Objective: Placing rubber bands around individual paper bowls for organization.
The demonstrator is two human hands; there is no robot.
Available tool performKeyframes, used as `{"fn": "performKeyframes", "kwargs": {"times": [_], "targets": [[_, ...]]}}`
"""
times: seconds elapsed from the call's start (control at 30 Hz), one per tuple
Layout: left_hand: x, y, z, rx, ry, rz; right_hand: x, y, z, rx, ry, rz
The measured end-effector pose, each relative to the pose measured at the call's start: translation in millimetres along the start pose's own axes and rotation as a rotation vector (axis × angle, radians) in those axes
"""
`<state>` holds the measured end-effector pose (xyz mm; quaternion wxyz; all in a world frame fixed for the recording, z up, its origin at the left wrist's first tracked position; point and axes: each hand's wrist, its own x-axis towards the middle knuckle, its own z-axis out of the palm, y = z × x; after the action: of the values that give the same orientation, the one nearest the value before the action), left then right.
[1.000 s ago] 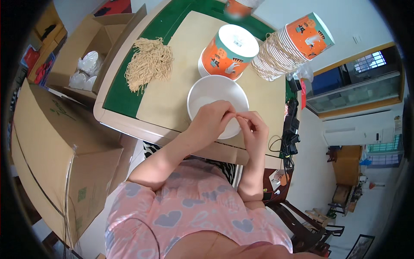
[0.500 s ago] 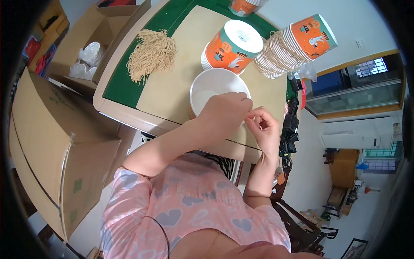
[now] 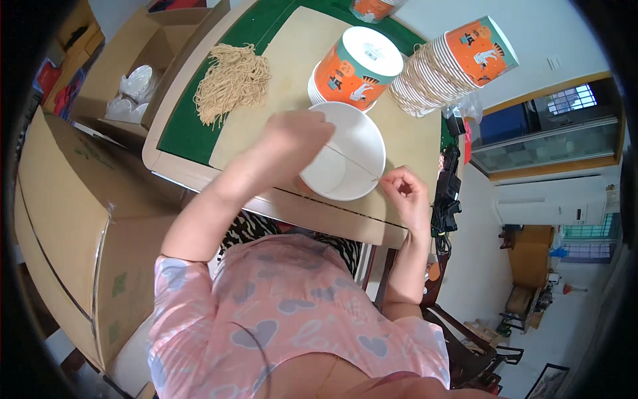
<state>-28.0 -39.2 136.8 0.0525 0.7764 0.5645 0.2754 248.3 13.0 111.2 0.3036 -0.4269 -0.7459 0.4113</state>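
Note:
An open paper tub (image 3: 367,146), white inside, stands near the table's front edge with its mouth tipped toward me. A thin string (image 3: 354,161) is drawn across that mouth. My left hand (image 3: 297,138), closed over the tub's left side, grips one end of it. Beside the right rim, my right hand (image 3: 407,189) pinches the other end between thumb and fingertips. At the far left of the table lies a heap of loose tan strings (image 3: 232,83). An orange and green stack of upturned tubs (image 3: 349,73) stands just behind the open one.
A long nested stack of tubs (image 3: 432,73), with tan strings along it, leans at the back right. Another orange tub (image 3: 372,9) is at the far edge. Black adapters and cables (image 3: 446,199) hang by the right edge. Cardboard boxes (image 3: 143,246) stand at left.
My left hand has moved left, away from my right hand, and the string between them is now stretched over the tub's mouth. My right hand has barely moved.

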Motion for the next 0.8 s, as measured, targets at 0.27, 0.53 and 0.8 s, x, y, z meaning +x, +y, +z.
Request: {"fn": "performKeyframes", "kwargs": {"times": [0.27,0.53,0.8], "targets": [[-5.0,5.9,-4.2,-0.258,-0.203,0.023,73.5,-4.2,-36.3,-0.310,-0.158,-0.012],[-14.6,12.6,0.4,-1.322,-0.063,-0.618,19.1,-77.5,11.9,-0.430,-0.193,-0.050],[-23.9,10.1,11.6,-1.387,-0.122,-0.594,21.5,-33.3,-0.1,-0.547,-0.091,-0.281]]}}
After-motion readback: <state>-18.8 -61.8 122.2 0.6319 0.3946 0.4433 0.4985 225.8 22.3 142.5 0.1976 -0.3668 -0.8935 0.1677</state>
